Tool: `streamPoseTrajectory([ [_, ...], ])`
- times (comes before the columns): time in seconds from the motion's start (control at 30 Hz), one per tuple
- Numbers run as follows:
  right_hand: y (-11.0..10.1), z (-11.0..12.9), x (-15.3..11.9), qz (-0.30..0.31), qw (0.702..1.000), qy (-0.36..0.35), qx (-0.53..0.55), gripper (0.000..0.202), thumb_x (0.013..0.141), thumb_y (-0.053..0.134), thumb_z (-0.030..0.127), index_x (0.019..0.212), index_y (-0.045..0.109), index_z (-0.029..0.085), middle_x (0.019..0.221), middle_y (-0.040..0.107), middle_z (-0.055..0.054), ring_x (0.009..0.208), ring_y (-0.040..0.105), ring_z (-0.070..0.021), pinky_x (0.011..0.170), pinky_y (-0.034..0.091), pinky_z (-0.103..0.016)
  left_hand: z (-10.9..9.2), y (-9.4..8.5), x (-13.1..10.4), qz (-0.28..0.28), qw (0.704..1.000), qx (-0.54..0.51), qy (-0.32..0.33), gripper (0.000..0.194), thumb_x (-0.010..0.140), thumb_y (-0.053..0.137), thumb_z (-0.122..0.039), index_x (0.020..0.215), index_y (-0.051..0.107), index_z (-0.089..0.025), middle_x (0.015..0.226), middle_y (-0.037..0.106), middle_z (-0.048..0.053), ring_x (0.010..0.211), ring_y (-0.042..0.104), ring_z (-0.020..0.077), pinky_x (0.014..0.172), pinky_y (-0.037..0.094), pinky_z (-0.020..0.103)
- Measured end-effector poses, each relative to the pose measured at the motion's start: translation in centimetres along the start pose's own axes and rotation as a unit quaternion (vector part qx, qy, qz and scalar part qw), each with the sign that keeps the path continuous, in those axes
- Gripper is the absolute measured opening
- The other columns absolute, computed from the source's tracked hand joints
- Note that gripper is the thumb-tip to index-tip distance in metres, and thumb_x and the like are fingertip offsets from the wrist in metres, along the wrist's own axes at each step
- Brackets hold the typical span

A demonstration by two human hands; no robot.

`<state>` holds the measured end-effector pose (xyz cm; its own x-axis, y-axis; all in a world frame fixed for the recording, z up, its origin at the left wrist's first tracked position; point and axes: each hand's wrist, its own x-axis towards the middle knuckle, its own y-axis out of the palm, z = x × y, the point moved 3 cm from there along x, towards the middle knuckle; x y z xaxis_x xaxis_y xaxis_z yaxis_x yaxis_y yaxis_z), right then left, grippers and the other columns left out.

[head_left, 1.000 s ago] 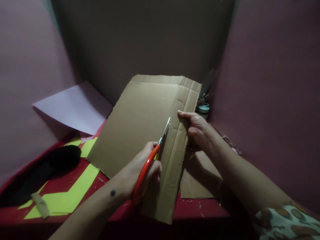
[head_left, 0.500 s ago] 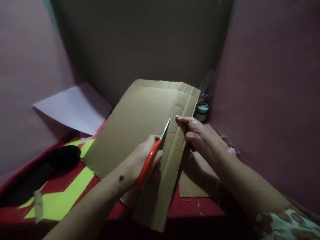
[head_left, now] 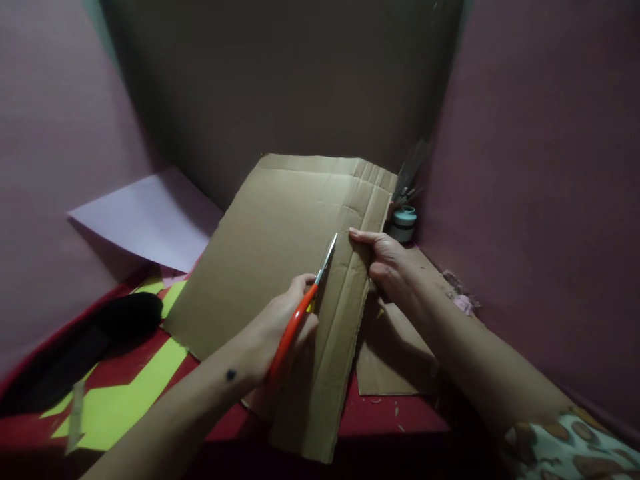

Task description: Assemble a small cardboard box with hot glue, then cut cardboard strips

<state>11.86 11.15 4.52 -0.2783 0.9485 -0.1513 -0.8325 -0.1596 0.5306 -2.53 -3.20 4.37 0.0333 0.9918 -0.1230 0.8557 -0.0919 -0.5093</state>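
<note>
Head camera view shows a large brown cardboard sheet (head_left: 270,227), creased along its right side and top, tilted up above a counter covered in red cloth (head_left: 370,413), its lower right end reaching toward the front edge. A pair of metal scissors with orange handles (head_left: 293,330) lies along a cut line in the sheet, the blades pointing up and away, their tip near a crease. The left hand (head_left: 290,317) is closed around the handles, fingers curled, with a bit of yellow visible inside the grip. The right hand (head_left: 385,260) pinches the right side of the sheet, its index finger stretched flat over the front, near the scissors' tip; the rest of that grip is partly hidden behind the cardboard. Below the right forearm lies a smaller flat piece of brown cardboard (head_left: 390,360), partly in shadow, with small scraps (head_left: 397,407) just in front of it. Beyond the right hand stands a jar with a pale teal lid (head_left: 403,225), and a crumpled pink scrap (head_left: 463,305) sits by the right wall. On the left, yellow-green paper pieces (head_left: 117,403) lie on the cloth beside a long black object (head_left: 95,340) too dark to identify. Behind them, a pale lilac paper sheet (head_left: 155,217) leans near the wall, slightly curved.
</note>
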Motion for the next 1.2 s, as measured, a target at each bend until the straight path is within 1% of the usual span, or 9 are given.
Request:
streamPoseTrajectory([
  [0.13, 0.0, -0.6, -0.1, -0.017, 0.997, 0.07, 0.016, 0.013, 0.073, 0.065, 0.014, 0.061, 0.065, 0.017, 0.051, 0.064, -0.003, 0.061, 0.064, -0.0202, 0.069, 0.057, -0.036, 0.4, -0.2, 0.1, 0.079, 0.994, -0.067, 0.023, 0.038, 0.077, 0.046, -0.019, 0.115, 0.043, -0.022, 0.057, 0.056, -0.007, 0.053, 0.055, 0.0145, 0.049, 0.041, 0.026],
  [0.37, 0.2, -1.0, -0.4, -0.017, 0.994, 0.104, 0.041, 0.01, 0.072, 0.068, 0.013, 0.063, 0.066, 0.016, 0.052, 0.065, -0.003, 0.057, 0.061, -0.0175, 0.067, 0.056, -0.033, -1.9, -0.1, 1.0, 0.041, 0.998, -0.037, 0.006, 0.038, 0.067, 0.046, -0.012, 0.104, 0.045, -0.022, 0.056, 0.054, -0.009, 0.045, 0.054, 0.0124, 0.041, 0.042, 0.023],
  [0.53, 0.2, -1.1, -0.4, -0.018, 0.993, 0.105, 0.045, 0.012, 0.072, 0.066, 0.011, 0.061, 0.065, 0.015, 0.052, 0.065, -0.003, 0.056, 0.061, -0.0166, 0.066, 0.056, -0.033, -2.2, 0.0, 1.4, 0.013, 0.998, 0.048, -0.032, 0.034, 0.072, 0.043, -0.015, 0.105, 0.043, -0.021, 0.051, 0.049, -0.008, 0.045, 0.054, 0.0151, 0.042, 0.041, 0.025],
  [0.63, 0.2, -1.1, -0.3, -0.018, 0.993, 0.105, 0.047, 0.013, 0.072, 0.066, 0.01, 0.059, 0.065, 0.015, 0.052, 0.066, -0.003, 0.054, 0.061, -0.0164, 0.065, 0.056, -0.033, -1.8, -0.3, 1.6, -0.018, 0.99, 0.133, 0.033, 0.031, 0.079, 0.047, -0.026, 0.109, 0.045, -0.021, 0.065, 0.058, -0.002, 0.056, 0.057, 0.0176, 0.049, 0.042, 0.028],
  [0.73, 0.3, -1.0, -0.4, -0.015, 0.994, 0.095, 0.053, 0.014, 0.072, 0.065, 0.008, 0.06, 0.066, 0.015, 0.052, 0.066, -0.002, 0.051, 0.059, -0.015, 0.065, 0.056, -0.032, -1.4, -0.5, 1.5, -0.024, 0.983, 0.153, 0.095, 0.035, 0.084, 0.046, -0.033, 0.117, 0.044, -0.02, 0.083, 0.065, 0.003, 0.071, 0.062, 0.0203, 0.061, 0.045, 0.031],
  [0.9, 0.5, -0.7, -0.5, -0.011, 0.996, 0.072, 0.057, 0.012, 0.07, 0.066, 0.006, 0.062, 0.066, 0.015, 0.054, 0.067, 0.0, 0.054, 0.06, -0.0138, 0.066, 0.055, -0.028, -1.4, -0.7, 1.0, -0.053, 0.981, 0.145, 0.114, 0.036, 0.087, 0.043, -0.033, 0.121, 0.043, -0.02, 0.088, 0.066, 0.005, 0.078, 0.063, 0.0207, 0.071, 0.046, 0.033],
  [0.97, 0.7, -0.6, -0.6, -0.011, 0.996, 0.068, 0.057, 0.013, 0.071, 0.066, 0.006, 0.061, 0.066, 0.015, 0.054, 0.068, 0.0, 0.054, 0.06, -0.0136, 0.066, 0.055, -0.028, -1.4, -0.9, 0.7, -0.03, 0.99, 0.114, 0.08, 0.041, 0.084, 0.045, -0.028, 0.124, 0.041, -0.02, 0.079, 0.065, 0.002, 0.069, 0.062, 0.0195, 0.063, 0.047, 0.032],
  [1.07, 0.8, -0.6, -0.8, -0.009, 0.996, 0.067, 0.057, 0.014, 0.072, 0.066, 0.007, 0.061, 0.067, 0.014, 0.053, 0.067, -0.001, 0.054, 0.06, -0.0133, 0.066, 0.054, -0.028, -1.6, -1.0, 0.2, 0.058, 0.998, 0.014, 0.022, 0.05, 0.08, 0.044, -0.021, 0.129, 0.035, -0.02, 0.066, 0.06, -0.004, 0.057, 0.062, 0.0168, 0.058, 0.049, 0.03],
  [1.2, 1.0, -0.7, -1.2, -0.005, 0.996, 0.069, 0.058, 0.013, 0.072, 0.066, 0.007, 0.06, 0.067, 0.014, 0.053, 0.067, -0.002, 0.054, 0.06, -0.0137, 0.066, 0.054, -0.029, -2.4, -1.3, -0.1, 0.112, 0.992, -0.05, 0.032, 0.047, 0.082, 0.044, -0.02, 0.128, 0.035, -0.021, 0.073, 0.063, -0.002, 0.066, 0.067, 0.0175, 0.066, 0.054, 0.031],
])
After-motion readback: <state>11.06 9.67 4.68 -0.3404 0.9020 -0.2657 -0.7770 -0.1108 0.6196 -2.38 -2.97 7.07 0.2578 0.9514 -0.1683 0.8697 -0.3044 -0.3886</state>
